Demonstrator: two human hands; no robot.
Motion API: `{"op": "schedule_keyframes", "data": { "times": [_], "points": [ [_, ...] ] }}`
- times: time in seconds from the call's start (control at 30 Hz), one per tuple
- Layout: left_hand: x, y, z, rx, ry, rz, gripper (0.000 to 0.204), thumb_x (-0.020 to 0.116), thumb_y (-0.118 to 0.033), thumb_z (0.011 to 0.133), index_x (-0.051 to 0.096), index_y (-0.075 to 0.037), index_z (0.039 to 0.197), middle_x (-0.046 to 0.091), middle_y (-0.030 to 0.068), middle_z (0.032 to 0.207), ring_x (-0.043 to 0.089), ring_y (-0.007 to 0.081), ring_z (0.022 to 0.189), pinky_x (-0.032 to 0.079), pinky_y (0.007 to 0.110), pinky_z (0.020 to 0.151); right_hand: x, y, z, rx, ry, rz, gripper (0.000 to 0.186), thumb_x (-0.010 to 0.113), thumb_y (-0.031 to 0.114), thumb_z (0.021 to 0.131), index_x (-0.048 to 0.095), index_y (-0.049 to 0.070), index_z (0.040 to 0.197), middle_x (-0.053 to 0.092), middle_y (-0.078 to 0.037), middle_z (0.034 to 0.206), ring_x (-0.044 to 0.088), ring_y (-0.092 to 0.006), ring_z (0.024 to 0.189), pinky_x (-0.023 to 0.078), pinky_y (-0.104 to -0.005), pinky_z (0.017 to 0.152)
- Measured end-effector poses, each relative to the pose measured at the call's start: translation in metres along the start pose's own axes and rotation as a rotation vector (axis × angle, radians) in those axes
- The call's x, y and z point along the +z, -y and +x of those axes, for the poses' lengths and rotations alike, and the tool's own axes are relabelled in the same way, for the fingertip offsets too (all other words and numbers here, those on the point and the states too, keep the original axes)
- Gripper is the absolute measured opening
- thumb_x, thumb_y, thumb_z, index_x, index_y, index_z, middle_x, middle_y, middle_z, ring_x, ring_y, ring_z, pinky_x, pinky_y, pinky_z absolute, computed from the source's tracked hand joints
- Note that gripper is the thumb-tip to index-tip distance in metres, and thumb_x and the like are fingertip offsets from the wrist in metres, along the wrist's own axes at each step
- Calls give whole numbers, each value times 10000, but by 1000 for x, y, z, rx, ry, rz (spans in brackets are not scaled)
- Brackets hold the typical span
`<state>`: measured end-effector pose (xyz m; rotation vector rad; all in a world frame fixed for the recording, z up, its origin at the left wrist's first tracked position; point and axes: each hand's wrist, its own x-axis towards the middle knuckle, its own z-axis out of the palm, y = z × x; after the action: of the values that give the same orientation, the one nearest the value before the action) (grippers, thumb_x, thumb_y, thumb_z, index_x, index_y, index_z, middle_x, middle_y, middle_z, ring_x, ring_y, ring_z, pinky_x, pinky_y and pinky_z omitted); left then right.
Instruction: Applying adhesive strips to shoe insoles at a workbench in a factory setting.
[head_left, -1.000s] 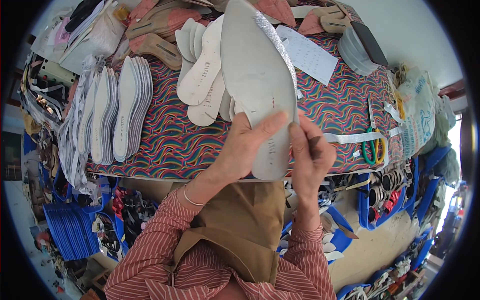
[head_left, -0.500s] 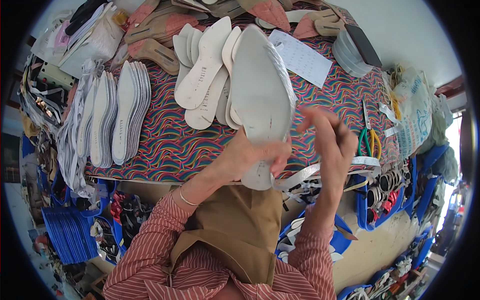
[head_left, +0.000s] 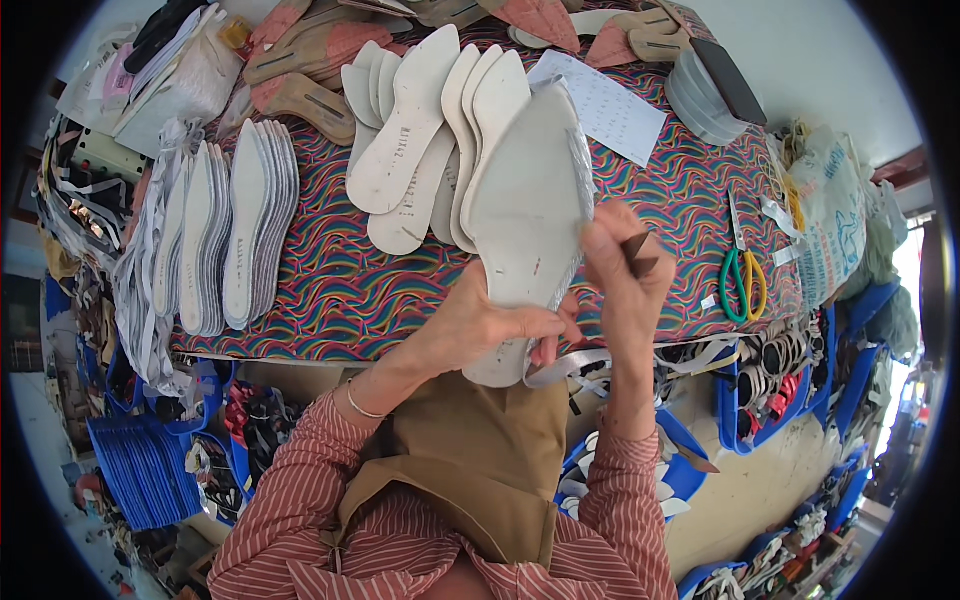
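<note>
A large white insole [head_left: 530,200], pointed at the toe, is held up over the front of the table, its narrow heel end toward me. My left hand [head_left: 490,318] grips it around the waist, thumb across the top face. A shiny silver strip [head_left: 582,165] runs along its right edge, and a loose tail of the strip [head_left: 570,366] trails from the heel end to the right. My right hand [head_left: 625,255] pinches that right edge with thumb and fingers. Between its fingers sticks out a small dark brown piece [head_left: 640,256], whose kind I cannot make out.
White insoles [head_left: 405,130] lie overlapped behind; stacked insoles [head_left: 262,225] stand at left beside hanging pale strips [head_left: 150,270]. Scissors [head_left: 742,275] with green and yellow handles, a paper sheet [head_left: 610,110] and a clear round container [head_left: 700,105] are at right. Blue baskets [head_left: 735,415] sit below the patterned tabletop [head_left: 340,300].
My right hand has come left from beside the insole onto its edge, and the brown piece now shows. The insole has tilted, its toe shifting right and nearer.
</note>
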<state>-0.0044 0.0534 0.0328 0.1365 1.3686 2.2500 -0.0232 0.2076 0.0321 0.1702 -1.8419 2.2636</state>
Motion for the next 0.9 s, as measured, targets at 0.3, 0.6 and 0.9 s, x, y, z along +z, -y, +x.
{"op": "schedule_keyframes", "data": {
  "times": [0.3, 0.6, 0.9],
  "points": [
    [-13, -24, -1, 12, -143, -8, 186, 650, 2, 817, 616, 54, 993, 673, 127, 766, 631, 189, 602, 512, 288, 548, 15, 20, 5, 116, 84, -134, 238, 660, -2, 819, 701, -21, 1052, 639, -19, 860, 477, -67, 666, 353, -182, 549],
    [-22, -38, -1, 213, -230, -219, 179, 606, -88, 900, 588, -28, 1068, 668, 110, 795, 655, 220, 665, 515, 300, 634, 2, -4, -73, -7, 241, -547, 319, 625, -73, 806, 684, -4, 1112, 614, 2, 704, 469, -91, 557, 368, -232, 522],
    [-35, -22, 3, 418, 161, -668, 176, 537, -90, 939, 576, -52, 1106, 662, 94, 964, 658, 217, 836, 513, 339, 742, 13, 0, -85, -188, 109, -446, 266, 619, -75, 816, 685, -15, 1067, 578, 7, 662, 449, -102, 533, 355, -222, 512]
  ]
}}
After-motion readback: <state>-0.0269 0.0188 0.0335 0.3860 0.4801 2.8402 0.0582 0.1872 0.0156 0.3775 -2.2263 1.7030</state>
